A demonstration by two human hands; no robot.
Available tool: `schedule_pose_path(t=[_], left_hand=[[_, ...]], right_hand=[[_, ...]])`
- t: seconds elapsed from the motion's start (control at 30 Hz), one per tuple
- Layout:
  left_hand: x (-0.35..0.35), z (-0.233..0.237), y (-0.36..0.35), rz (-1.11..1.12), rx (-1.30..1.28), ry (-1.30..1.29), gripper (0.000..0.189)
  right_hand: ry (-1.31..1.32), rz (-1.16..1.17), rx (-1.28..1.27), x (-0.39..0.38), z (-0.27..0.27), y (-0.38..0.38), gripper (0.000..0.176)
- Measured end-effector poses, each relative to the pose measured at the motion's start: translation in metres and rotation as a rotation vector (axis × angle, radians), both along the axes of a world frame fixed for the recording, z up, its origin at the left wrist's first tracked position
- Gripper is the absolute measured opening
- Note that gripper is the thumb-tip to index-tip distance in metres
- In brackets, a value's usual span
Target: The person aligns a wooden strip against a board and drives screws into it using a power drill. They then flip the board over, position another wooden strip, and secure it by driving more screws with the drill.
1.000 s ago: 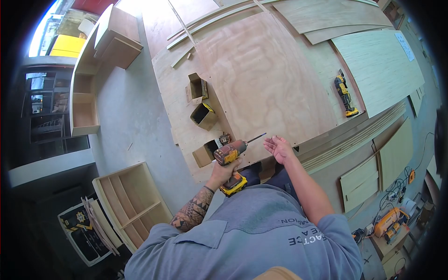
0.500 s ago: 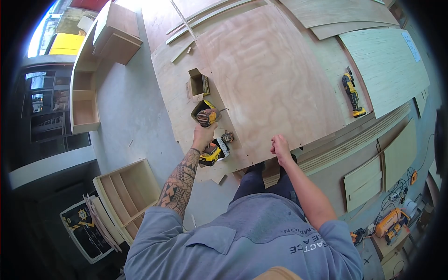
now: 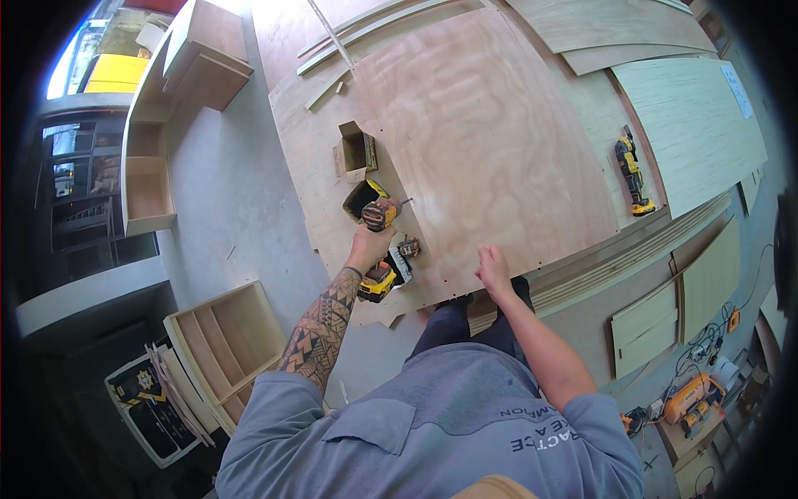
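Note:
My left hand [image 3: 370, 247] is wrapped round the grip of a yellow and black cordless drill [image 3: 380, 214], whose bit points right over the edge of a large plywood sheet [image 3: 490, 125]. Just beyond the drill sits an open black and yellow box [image 3: 360, 196]. Another yellow and black power tool [image 3: 379, 281] lies beside my left wrist. Above the near edge of the sheet, my right hand [image 3: 493, 268] is closed with its fingers pinched together; whatever is in them, if anything, is too small to make out.
An open cardboard box [image 3: 356, 151] stands left of the sheet. At the right lies a yellow oscillating multi-tool [image 3: 632, 179] near a pale board [image 3: 690, 125]. Wood strips [image 3: 374, 37] lie at the far side. A wooden shelf unit [image 3: 224, 333] stands on the floor at left.
My left hand has moved the drill slightly right, towards the plywood sheet. The right hand has shifted a little left and down, still closed. The view has moved slightly.

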State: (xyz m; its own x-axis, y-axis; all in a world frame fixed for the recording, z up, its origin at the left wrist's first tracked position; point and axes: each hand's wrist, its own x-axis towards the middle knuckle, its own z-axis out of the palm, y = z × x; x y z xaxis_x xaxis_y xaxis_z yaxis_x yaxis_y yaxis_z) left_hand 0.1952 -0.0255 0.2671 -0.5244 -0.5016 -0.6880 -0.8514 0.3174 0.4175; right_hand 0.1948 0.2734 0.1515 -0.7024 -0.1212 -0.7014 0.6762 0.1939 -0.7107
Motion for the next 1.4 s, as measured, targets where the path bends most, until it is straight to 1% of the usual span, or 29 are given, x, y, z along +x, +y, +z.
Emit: schedule_pose_path(t=[0.03, 0.1, 0.17, 0.2, 0.23, 0.27, 0.3, 0.33, 0.37, 0.4, 0.43, 0.5, 0.57, 0.6, 0.67, 0.7, 0.8, 0.9, 0.97, 1.0, 1.07, 1.1, 1.13, 1.2, 1.23, 1.27, 1.3, 1.33, 1.4], left_hand=[[-0.002, 0.0, -0.001, 0.005, -0.002, -0.005, 0.037], [-0.009, -0.002, -0.003, -0.004, -0.013, 0.097, 0.026], [-0.009, -0.026, -0.015, -0.075, -0.036, 0.092, 0.024], [-0.003, -0.043, -0.027, -0.196, -0.041, 0.125, 0.029], [0.001, -0.053, -0.033, -0.315, -0.044, 0.153, 0.038], [0.002, -0.052, -0.032, -0.324, -0.045, 0.141, 0.038], [0.004, -0.05, -0.031, -0.416, -0.154, 0.263, 0.04], [0.006, -0.048, -0.03, -0.513, -0.259, 0.383, 0.041], [0.008, -0.049, -0.029, -0.526, -0.252, 0.372, 0.041], [0.013, -0.051, -0.025, -0.571, -0.276, 0.281, 0.042], [0.013, -0.046, -0.019, -0.616, -0.296, 0.186, 0.043], [0.009, -0.039, -0.015, -0.577, -0.267, 0.137, 0.045], [0.005, -0.031, -0.014, -0.386, -0.099, 0.062, 0.052], [0.006, -0.035, -0.014, -0.385, -0.102, 0.065, 0.052], [0.012, -0.045, -0.016, -0.326, -0.162, 0.262, 0.054], [0.009, -0.042, -0.02, -0.338, -0.163, 0.262, 0.054], [0.01, -0.04, -0.022, -0.398, -0.161, 0.146, 0.056], [0.012, -0.047, -0.019, -0.356, -0.108, 0.276, 0.053], [0.01, -0.05, -0.021, -0.153, 0.039, 0.139, 0.053], [0.011, -0.054, -0.024, -0.174, 0.051, 0.147, 0.053], [0.018, -0.064, -0.025, -0.052, 0.057, 0.147, 0.047], [0.018, -0.064, -0.022, -0.091, 0.032, 0.246, 0.04], [0.018, -0.063, -0.019, -0.128, 0.014, 0.348, 0.033], [0.01, -0.035, -0.006, 0.154, 0.167, 0.096, 0.019], [0.01, -0.024, 0.009, 0.184, 0.16, 0.211, 0.023], [0.014, -0.021, 0.015, 0.156, 0.1, 0.166, 0.026], [0.018, -0.011, 0.029, 0.23, 0.157, 0.179, 0.016], [0.024, -0.003, 0.039, 0.172, 0.217, 0.217, 0.014], [0.023, 0.015, 0.067, 0.104, 0.284, 0.254, 0.012]], right_hand=[[0.192, 0.049, 0.103, -0.003, -0.003, -0.017, 0.039], [0.454, 0.124, 0.09, -0.029, 0.035, -0.066, 0.046], [0.786, 0.009, -0.064, -0.058, 0.067, -0.136, 0.042], [0.758, 0.036, -0.178, -0.081, 0.105, -0.159, 0.042], [0.784, 0.123, -0.179, -0.093, 0.112, -0.186, 0.04], [0.811, 0.205, -0.181, -0.101, 0.114, -0.205, 0.038], [0.803, 0.19, -0.181, -0.102, 0.113, -0.216, 0.038], [0.725, 0.294, -0.206, -0.101, 0.109, -0.226, 0.034], [0.644, 0.4, -0.23, -0.099, 0.102, -0.231, 0.031], [0.784, 0.34, -0.216, -0.095, 0.09, -0.229, 0.026], [0.763, 0.334, -0.21, -0.092, 0.087, -0.228, 0.026], [0.819, 0.255, -0.23, -0.089, 0.081, -0.225, 0.026], [0.793, 0.266, -0.233, -0.087, 0.081, -0.232, 0.027], [0.798, 0.269, -0.243, -0.093, 0.083, -0.237, 0.027], [0.805, 0.288, -0.251, -0.094, 0.083, -0.24, 0.027], [0.807, 0.313, -0.253, -0.094, 0.083, -0.241, 0.028], [0.804, 0.299, -0.247, -0.093, 0.082, -0.242, 0.028], [0.812, 0.313, -0.272, -0.096, 0.077, -0.24, 0.029], [0.822, 0.311, -0.285, -0.091, 0.077, -0.239, 0.031], [0.839, 0.304, -0.297, -0.093, 0.076, -0.239, 0.033], [0.795, 0.307, -0.328, -0.091, 0.073, -0.238, 0.035], [0.745, 0.324, -0.385, -0.091, 0.073, -0.233, 0.036], [0.756, 0.231, -0.337, -0.089, 0.076, -0.226, 0.038], [0.737, 0.082, -0.19, -0.087, 0.076, -0.194, 0.035], [0.763, -0.071, -0.021, -0.082, 0.048, -0.182, 0.03], [0.784, -0.227, 0.145, -0.079, 0.019, -0.171, 0.026], [0.641, -0.28, 0.159, -0.082, 0.016, -0.14, 0.026], [0.497, -0.327, 0.164, -0.081, 0.013, -0.1, 0.029], [0.272, -0.302, 0.331, -0.075, -0.034, -0.041, 0.029]])
